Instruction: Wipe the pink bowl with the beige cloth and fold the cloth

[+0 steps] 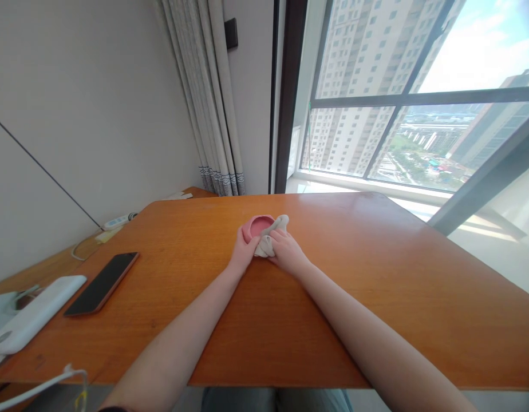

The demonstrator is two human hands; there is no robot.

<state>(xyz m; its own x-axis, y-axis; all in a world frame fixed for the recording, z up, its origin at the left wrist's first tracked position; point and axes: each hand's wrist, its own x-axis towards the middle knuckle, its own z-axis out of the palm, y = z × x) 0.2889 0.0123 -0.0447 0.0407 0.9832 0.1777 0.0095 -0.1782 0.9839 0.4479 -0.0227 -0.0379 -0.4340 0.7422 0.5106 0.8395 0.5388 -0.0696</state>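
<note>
A small pink bowl (259,225) is tilted so that its hollow faces me, over the middle of the wooden table. My left hand (244,249) grips its left side, thumb towards the front. In my right hand (287,249) is a bunched, pale grey cloth (267,245), pressed against the bowl's right side and rim. Part of the cloth sticks up above my right fingers. The cloth and my hands hide the bowl's lower right part. Whether the bowl rests on the table I cannot tell.
On the left of the table (402,274) lie a dark-screened phone (103,283) and a long white device (36,312). A white cable (41,389) hangs at the near left corner. A power strip (117,221) sits by the wall. Beyond the table are a curtain (210,103) and a large window.
</note>
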